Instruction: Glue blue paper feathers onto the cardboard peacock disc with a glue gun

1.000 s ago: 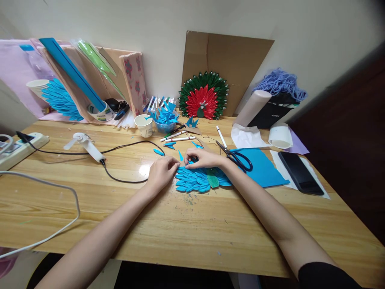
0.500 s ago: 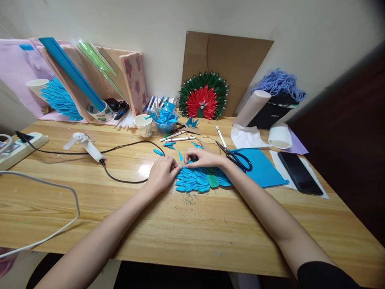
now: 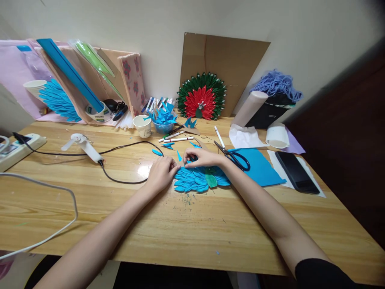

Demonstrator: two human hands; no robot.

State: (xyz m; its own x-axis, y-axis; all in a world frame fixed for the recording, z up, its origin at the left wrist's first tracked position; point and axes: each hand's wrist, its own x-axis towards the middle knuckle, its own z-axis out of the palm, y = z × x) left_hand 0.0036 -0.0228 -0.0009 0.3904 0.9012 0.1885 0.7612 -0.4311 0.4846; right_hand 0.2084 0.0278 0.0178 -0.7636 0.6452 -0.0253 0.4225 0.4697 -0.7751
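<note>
Head view: one wooden table (image 3: 150, 237), two bare hands, assorted craft supplies.

Item: blue feathered piece (image 3: 192, 182), layered, lying flat at the middle of the table, with a green strip (image 3: 211, 180) across it; right part covered by the right forearm.

Left hand (image 3: 162, 172): at the piece's upper left edge, fingers curled, thumb and fingertips narrowly spaced. Whether anything is pinched, cannot tell.

Right hand (image 3: 200, 157): over the piece's upper edge, thumb and forefinger drawn narrow, tips near the left thumb. Contents of the grip, cannot tell.

Beyond the hands: loose blue cuttings (image 3: 157, 153); white markers (image 3: 179, 139); a paper cup (image 3: 142, 127) just beside a clear bowl (image 3: 164, 128) heaped with blue scraps (image 3: 162, 116).

Right of the hands: scissors (image 3: 225, 151), black-handled, partly on a blue sheet (image 3: 261, 168); a black phone (image 3: 296, 171), lying on white paper (image 3: 319, 190).

Left of the hands: a white glue gun (image 3: 90, 150), corded, lying on its side; a power strip (image 3: 33, 141) at the far left.

Rear: a red and green feathered fan (image 3: 201, 98), upright before a cardboard sheet (image 3: 225, 56); blue yarn (image 3: 276, 85) atop a black box (image 3: 266, 114).
</note>
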